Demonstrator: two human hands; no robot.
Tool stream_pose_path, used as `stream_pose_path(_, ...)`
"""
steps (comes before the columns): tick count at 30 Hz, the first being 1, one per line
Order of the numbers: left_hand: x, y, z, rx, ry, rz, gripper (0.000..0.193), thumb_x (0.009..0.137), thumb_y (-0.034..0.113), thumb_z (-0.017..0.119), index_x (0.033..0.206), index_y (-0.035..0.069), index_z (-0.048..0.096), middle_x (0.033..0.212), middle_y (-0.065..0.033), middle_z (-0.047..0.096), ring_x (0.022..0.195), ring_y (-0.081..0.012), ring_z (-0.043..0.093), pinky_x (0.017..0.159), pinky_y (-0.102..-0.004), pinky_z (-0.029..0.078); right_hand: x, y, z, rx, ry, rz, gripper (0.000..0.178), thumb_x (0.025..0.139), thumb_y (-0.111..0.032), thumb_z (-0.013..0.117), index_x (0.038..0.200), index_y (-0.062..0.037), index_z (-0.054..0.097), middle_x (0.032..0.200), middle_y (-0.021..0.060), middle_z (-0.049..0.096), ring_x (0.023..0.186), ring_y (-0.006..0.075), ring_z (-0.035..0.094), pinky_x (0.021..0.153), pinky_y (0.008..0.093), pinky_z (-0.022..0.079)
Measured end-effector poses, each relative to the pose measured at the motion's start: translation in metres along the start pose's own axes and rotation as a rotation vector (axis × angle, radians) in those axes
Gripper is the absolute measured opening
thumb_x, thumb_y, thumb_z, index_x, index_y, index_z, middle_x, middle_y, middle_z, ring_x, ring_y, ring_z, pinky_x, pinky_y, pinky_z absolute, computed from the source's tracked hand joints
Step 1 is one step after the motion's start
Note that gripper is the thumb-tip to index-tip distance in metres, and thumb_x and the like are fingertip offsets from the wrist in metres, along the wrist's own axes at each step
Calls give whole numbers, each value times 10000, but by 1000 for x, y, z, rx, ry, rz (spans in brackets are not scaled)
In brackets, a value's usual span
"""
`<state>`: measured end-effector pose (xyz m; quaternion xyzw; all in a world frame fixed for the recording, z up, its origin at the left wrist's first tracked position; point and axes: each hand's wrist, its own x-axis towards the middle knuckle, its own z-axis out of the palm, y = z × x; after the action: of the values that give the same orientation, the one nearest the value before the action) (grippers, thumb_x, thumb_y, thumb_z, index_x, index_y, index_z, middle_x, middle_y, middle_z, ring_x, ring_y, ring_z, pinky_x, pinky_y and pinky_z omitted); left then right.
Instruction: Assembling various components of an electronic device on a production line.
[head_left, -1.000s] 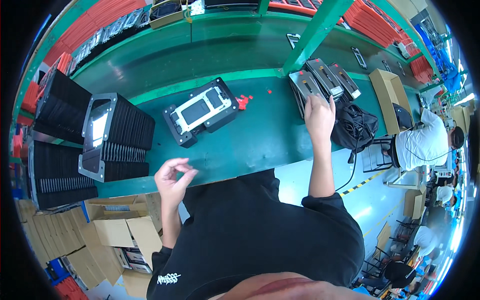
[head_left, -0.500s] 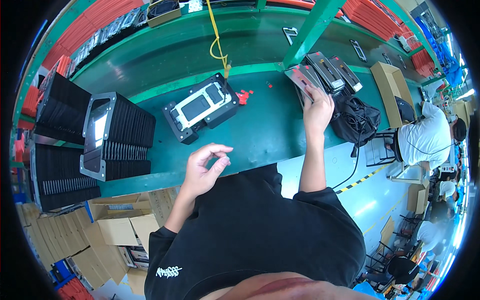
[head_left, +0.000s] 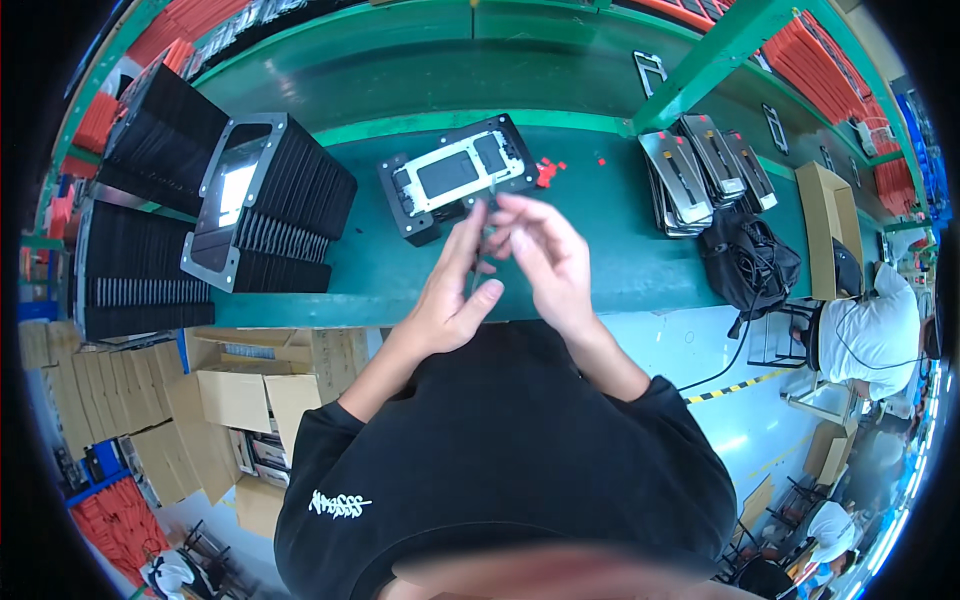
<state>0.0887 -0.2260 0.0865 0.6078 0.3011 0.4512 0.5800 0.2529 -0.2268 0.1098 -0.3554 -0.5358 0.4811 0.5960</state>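
Near the front of the green bench, my left hand and my right hand face each other. Between them a thin, dark flat panel stands almost edge-on, blurred and largely covered by my fingers. My left fingers lie straight along one side of it, and my right fingers curl at the other. Just beyond my fingertips sits a black block fixture carrying a white-rimmed frame with dark rectangular areas. Small red pieces are scattered right of the fixture.
Stacked flat panels with red tabs lie at the right, beside a black bag and an open cardboard box. Tall piles of black frames stand at the left. A green post rises behind; a person works at far right.
My right hand has left the panel stack and come to the middle, meeting my left hand around a thin panel. The view has shifted, and the yellow cord has nearly left the picture.
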Motion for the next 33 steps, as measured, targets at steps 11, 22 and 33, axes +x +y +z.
stream_pose_path(11,-25,5,-29,166,-131,-60,753,975,298,615,1584,41,254,1517,-205,401,1170,-347,606,949,-455,525,24,3,-20,381,-319,22,230,1045,-256,581,987,-34,564,825,16,562,758,129,569,725,264,486)
stream_pose_path(22,-5,21,-26,-985,68,-142,767,1037,609,305,1570,59,263,1512,-250,408,1078,-365,642,779,-529,589,66,60,-90,-1112,155,89,159,959,-160,685,936,-10,639,648,-4,600,578,90,576,542,284,468)
stream_pose_path(33,-1,12,-37,-799,-93,-239,717,1055,555,318,1568,56,276,1457,-237,485,1095,-322,638,836,-447,578,38,-31,-23,79,-726,459,373,976,-52,622,1345,-5,601,733,-13,629,574,54,593,496,223,461)
